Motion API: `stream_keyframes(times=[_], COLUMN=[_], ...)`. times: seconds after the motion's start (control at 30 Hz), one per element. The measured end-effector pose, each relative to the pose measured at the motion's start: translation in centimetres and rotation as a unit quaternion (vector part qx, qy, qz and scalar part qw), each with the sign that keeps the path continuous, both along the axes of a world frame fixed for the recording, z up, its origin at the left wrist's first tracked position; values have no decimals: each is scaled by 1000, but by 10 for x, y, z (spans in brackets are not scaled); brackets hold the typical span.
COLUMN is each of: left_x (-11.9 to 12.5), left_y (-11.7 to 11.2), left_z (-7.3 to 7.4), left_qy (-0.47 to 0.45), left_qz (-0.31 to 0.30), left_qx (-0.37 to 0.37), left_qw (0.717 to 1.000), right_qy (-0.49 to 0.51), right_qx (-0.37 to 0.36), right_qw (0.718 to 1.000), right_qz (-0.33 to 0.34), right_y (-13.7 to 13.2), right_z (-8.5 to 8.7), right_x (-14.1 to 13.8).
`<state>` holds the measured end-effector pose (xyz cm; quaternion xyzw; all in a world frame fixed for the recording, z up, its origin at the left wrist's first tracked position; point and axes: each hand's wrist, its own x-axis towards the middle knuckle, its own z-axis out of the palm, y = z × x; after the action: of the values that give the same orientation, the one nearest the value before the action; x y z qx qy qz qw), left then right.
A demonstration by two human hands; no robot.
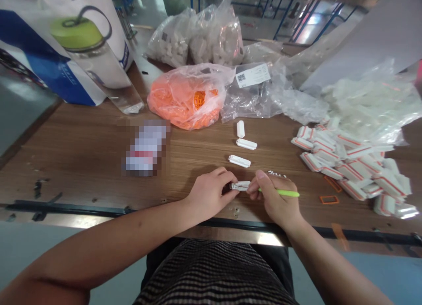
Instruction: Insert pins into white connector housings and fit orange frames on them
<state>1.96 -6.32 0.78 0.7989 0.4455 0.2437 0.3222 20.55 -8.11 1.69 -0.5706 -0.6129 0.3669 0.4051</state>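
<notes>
My left grip [209, 191] is pinched on one end of a small white casing [243, 185], thumb and fingers closing from either side, just above the near edge of the counter [82, 164]. My right grip [277, 197] is curled around a bright green pen-like tool [289, 193], whose blunt end sticks out past the palm toward my right; these fingertips meet the other end of the casing, so whether they press on it too, or where the tool's tip sits, I cannot tell. Just beyond my right knuckles lie some small white bits [277, 174], partly hidden. Straight ahead of the casing, three more white pieces lie apart from one another in a loose column: the nearest [239, 161] and the middle one [246, 143] lie crosswise, the farthest [240, 129] points away from me. Out to my right, two thin orange frames [329, 200] lie beside a heap of white casings with orange bands [356, 171], and a clear plastic bag [379, 103] rests behind it. Farther off are a bag of orange parts [184, 98], a labelled clear bag [252, 74] and bags of white parts [217, 41]. Over to my left, a blurred-out rectangle [147, 147] lies near a green-lidded bottle [105, 76].
</notes>
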Motion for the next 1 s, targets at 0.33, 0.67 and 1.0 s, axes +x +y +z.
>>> stream_keyframes(times=[0.33,0.67,1.0], left_x=[1,0,0], left_y=[0,0,1], left_z=[0,0,1], left_qy=[2,-7,-6], left_qz=[10,11,8], left_qx=[-8,-8,-10], left_qw=[1000,1000,1000], right_qy=[-7,-12,-7], right_qx=[-8,23,55], right_qw=[1000,1000,998], right_qz=[-3,-8,-13], right_y=[1,-4,-6], right_z=[4,-1,-6], right_x=[-4,-3,-3])
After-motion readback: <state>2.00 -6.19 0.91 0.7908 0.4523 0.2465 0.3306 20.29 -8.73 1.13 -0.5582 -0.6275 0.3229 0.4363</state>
